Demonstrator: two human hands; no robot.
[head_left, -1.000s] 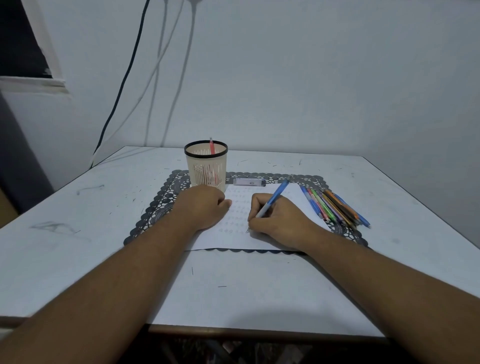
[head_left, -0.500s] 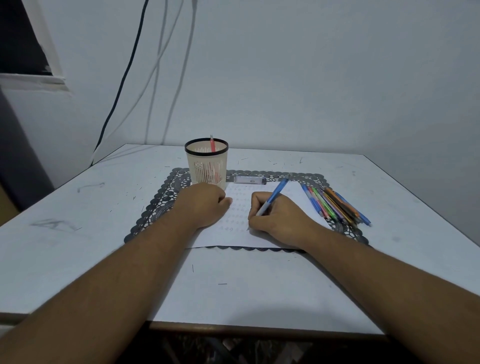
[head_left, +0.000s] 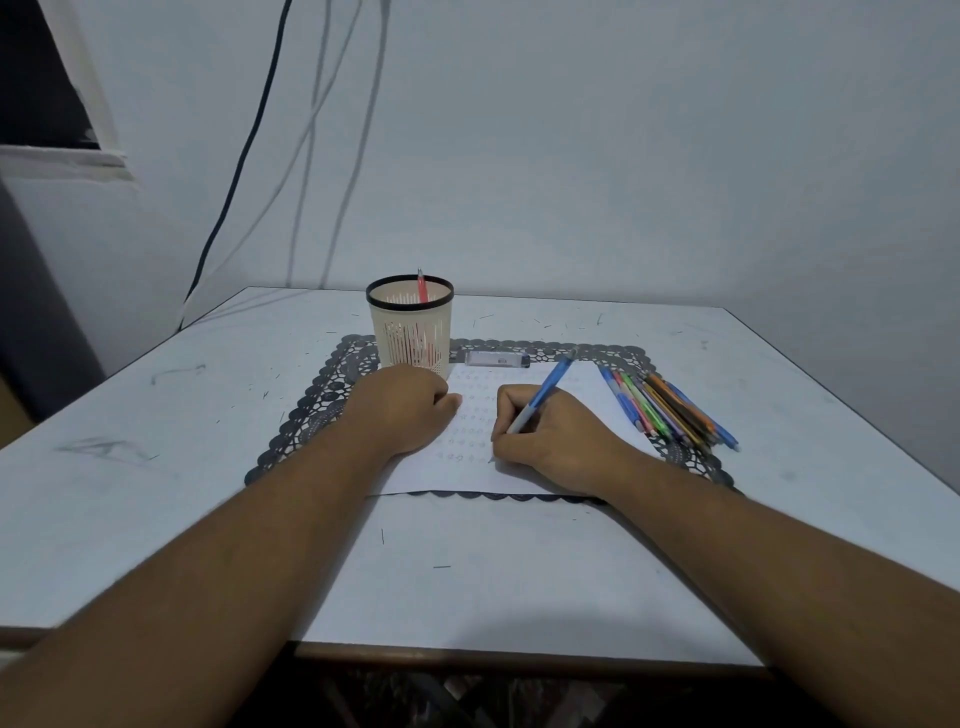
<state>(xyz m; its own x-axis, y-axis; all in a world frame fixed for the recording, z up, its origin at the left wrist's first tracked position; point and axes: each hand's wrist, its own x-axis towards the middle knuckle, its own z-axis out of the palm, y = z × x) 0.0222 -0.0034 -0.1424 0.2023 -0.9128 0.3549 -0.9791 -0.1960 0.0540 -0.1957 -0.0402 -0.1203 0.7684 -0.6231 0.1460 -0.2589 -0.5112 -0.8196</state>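
A blue-and-white plastic pen, judged light and stiff, is being pinched near its tip by the right hand on a white paper sheet. That sheet is being steadied by the left hand, curled empty.

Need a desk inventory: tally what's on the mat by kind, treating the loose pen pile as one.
Cup: 1
Paper sheet: 1
Single pens: 2, blue pen in right hand, red pen in cup
Pen pile: 1
White tube: 1
Total: 6
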